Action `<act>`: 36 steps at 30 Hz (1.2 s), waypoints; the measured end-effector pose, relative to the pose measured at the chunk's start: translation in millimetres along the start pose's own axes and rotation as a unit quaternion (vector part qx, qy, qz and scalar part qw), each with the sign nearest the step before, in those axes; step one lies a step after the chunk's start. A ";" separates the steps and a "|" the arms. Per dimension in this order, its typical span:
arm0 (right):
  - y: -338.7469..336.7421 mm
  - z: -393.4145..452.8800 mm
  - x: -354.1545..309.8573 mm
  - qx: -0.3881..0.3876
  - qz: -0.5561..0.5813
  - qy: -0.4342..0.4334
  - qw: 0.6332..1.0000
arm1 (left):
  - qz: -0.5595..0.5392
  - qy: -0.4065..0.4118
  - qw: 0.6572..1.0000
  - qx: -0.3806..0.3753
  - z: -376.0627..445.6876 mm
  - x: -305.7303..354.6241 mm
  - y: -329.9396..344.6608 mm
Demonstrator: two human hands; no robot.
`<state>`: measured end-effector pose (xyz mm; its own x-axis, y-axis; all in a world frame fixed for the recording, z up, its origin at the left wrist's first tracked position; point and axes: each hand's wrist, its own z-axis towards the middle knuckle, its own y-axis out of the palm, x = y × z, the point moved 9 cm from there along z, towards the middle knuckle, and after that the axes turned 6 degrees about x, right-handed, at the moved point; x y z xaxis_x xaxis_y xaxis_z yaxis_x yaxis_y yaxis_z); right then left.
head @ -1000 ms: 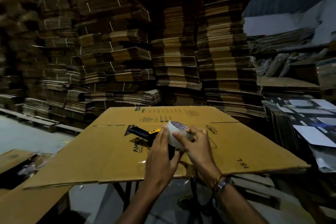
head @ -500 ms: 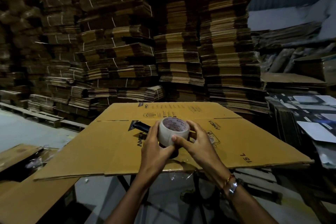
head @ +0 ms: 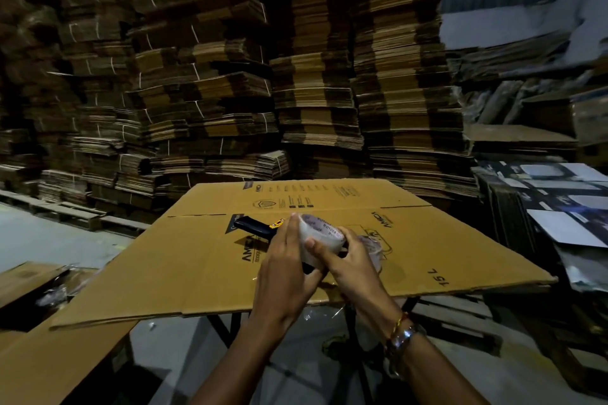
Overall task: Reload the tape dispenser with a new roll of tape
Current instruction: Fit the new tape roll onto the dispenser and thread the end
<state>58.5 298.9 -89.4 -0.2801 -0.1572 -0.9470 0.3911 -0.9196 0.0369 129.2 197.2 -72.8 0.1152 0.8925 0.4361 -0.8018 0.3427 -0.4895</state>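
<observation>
the roll of tape (head: 320, 238) has been tipped since half a second ago: its open core, then turned up toward the camera, is now angled away to about one o'clock, and the black dispenser handle (head: 253, 226) with its yellow part (head: 277, 224), hidden before, is shown again at ten o'clock from the roll. this is read as the roll being lined up sideways for the dispenser's hub, so seating is judged to be under way and not yet done; whether the roll is already on the hub cannot be told, since the dispenser's head is covered by the hands.

the left hand (head: 284, 268) is laid against the roll's near-left side with fingers fairly straight. the roll is gripped by the right hand (head: 350, 265), thumb on its wall and fingers curled behind it. both are held over the flattened carton (head: 427, 250), at the frame's centre.

inside the core, printing reading roughly "wonder" is seen, repeated. on the carton, "ameca" or similar is printed at three o'clock and at nine o'clock from the roll, and "16 l" at four o'clock. smaller print at twelve o'clock is too small to read.
</observation>
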 end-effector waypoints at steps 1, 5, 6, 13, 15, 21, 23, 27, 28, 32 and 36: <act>-0.8 -0.5 -1.6 -0.003 -0.006 -0.002 1.000 | -0.018 -0.013 1.000 -0.005 1.7 -1.8 1.1; -5.7 -3.7 -12.1 -0.014 -0.026 -0.021 0.999 | -0.064 -0.037 0.997 0.014 9.2 -4.4 -7.8; -6.7 -4.0 -14.6 -0.010 -0.036 -0.027 0.999 | -0.079 -0.046 0.996 0.019 10.2 -7.3 -10.0; -16.2 0.9 -23.1 0.072 -0.108 -0.076 0.989 | -0.158 -0.074 0.981 0.082 2.4 -24.0 -15.9; -15.7 -0.8 -21.6 0.081 -0.091 -0.068 0.990 | -0.141 -0.077 0.980 0.114 -0.7 -24.0 -19.7; -12.6 -7.1 -15.8 0.105 -0.052 -0.075 0.990 | -0.112 -0.080 0.980 0.147 -6.0 -18.1 -22.1; -8.4 -7.4 -16.1 0.084 -0.038 -0.073 0.993 | -0.098 -0.072 0.979 0.164 -8.6 -17.0 -23.6; 5.3 -8.0 -16.4 0.015 -0.019 -0.059 0.998 | -0.070 -0.053 0.980 0.176 -14.3 -11.6 -19.7; 6.5 -7.8 -16.2 0.010 -0.014 -0.056 0.998 | -0.075 -0.049 0.981 0.171 -15.1 -10.9 -17.7; -4.1 -3.8 -18.5 0.036 -0.021 -0.060 0.997 | -0.134 -0.040 0.980 0.141 -16.3 -17.6 -16.6; -14.6 0.3 -21.0 0.046 -0.049 -0.066 0.995 | -0.214 -0.052 0.967 0.128 -14.4 -20.0 -23.8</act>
<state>58.4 315.5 -70.0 -0.4291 -0.1053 -0.8971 0.2750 -0.9613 -0.0187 154.5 175.4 -80.8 0.4194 0.6461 0.6377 -0.8139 0.5787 -0.0510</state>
